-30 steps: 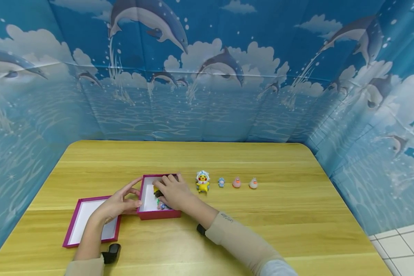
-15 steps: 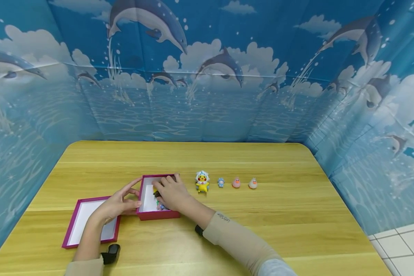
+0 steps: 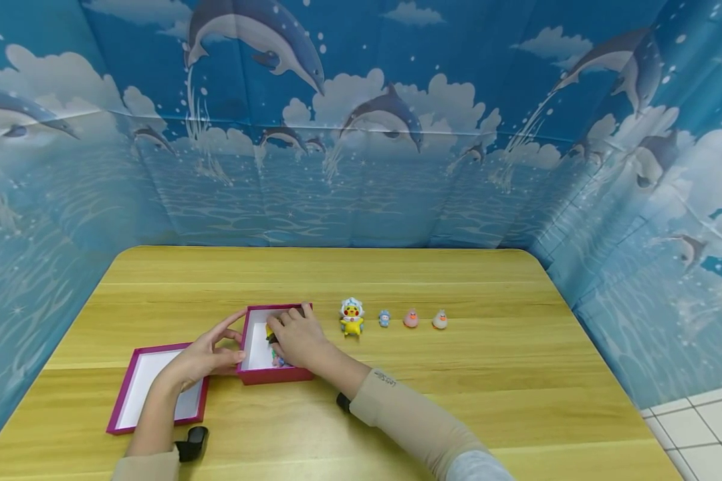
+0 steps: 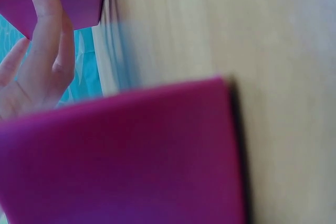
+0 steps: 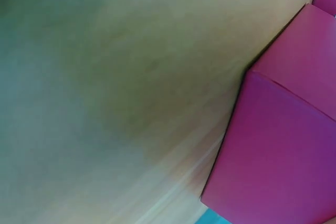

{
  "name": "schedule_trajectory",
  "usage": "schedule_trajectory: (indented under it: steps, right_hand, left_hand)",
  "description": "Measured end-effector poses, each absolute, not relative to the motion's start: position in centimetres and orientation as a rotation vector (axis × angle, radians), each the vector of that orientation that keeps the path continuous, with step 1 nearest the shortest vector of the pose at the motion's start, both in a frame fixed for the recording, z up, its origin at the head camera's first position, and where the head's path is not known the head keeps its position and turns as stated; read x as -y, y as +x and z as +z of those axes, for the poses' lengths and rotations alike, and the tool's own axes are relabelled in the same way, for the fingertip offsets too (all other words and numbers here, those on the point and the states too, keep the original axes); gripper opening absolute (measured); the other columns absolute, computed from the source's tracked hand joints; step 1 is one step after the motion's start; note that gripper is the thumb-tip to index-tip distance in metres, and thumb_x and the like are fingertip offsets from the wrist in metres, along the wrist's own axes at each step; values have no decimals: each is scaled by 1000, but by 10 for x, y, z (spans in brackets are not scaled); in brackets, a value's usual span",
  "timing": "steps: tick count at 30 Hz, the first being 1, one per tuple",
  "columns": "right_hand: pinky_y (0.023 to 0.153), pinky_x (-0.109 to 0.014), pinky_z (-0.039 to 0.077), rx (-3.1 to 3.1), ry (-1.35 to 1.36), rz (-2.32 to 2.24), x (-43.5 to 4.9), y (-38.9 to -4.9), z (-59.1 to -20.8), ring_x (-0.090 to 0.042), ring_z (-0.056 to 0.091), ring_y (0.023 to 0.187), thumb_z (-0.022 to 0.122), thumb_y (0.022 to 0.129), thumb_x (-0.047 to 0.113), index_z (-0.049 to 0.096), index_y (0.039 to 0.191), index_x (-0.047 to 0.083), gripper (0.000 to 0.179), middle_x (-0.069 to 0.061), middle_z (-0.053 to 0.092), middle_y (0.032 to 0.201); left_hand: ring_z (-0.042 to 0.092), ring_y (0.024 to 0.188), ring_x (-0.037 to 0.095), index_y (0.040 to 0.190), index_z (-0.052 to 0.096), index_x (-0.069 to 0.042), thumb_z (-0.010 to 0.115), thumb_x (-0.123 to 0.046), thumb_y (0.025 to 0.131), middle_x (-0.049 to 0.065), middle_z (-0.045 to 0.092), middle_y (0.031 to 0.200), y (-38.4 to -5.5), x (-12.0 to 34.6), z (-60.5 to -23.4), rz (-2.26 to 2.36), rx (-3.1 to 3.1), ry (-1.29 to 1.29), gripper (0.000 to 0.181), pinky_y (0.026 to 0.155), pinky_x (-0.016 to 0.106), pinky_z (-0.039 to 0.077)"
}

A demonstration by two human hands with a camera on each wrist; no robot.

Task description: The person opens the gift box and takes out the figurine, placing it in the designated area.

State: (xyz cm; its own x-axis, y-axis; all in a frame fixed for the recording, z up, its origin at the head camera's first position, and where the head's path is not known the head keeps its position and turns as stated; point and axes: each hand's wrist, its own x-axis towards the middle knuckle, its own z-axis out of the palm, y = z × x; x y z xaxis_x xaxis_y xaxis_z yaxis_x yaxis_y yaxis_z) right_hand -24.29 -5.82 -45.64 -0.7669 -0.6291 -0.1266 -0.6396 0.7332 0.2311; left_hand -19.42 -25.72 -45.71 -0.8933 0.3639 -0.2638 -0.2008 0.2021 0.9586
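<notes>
Box [image 3: 277,377] sits on the table [image 3: 487,381], your right hand [image 3: 301,341] inside, beside a yellow-and-dark toy [image 3: 269,332]; its grip I cannot tell. Your left hand [image 3: 200,361] spans the box's left side, spread wide. Negligible change within the last second; handling inside seems unfinished.

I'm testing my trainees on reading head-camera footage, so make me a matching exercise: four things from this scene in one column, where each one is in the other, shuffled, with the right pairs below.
Column 1
1. Left hand
2. Right hand
3. Lid
4. White duck

Column 2
A. Just right of the pink duck
B. Reaching into the box
C. On the table, white inside facing up
D. Touching the outside of the box's left wall

Right pairs: 1-D, 2-B, 3-C, 4-A
</notes>
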Motion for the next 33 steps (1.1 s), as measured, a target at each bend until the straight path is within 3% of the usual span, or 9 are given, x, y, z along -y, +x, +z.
schedule_trajectory:
  steps: [20, 33]
  right_hand:
    - [96, -37, 30, -3056, -1120, 177, 55, -244, -461, -13, 49, 107, 59, 84, 50, 52, 122, 18, 50, 4, 58, 118]
    - [90, -34, 34, -3146, -1205, 52, 53, -243, -461, -14, 48, 107, 61, 82, 49, 48, 123, 15, 55, 2, 56, 112]
  left_hand:
    - [58, 93, 27, 148, 10, -15, 64, -15, 86, 25, 28, 125, -194, 256, -456, 1737, -2051, 152, 82, 81, 39, 52]
    - [57, 92, 27, 148, 11, -17, 62, -11, 87, 25, 28, 125, -193, 255, -456, 1727, -2062, 133, 79, 82, 39, 52]
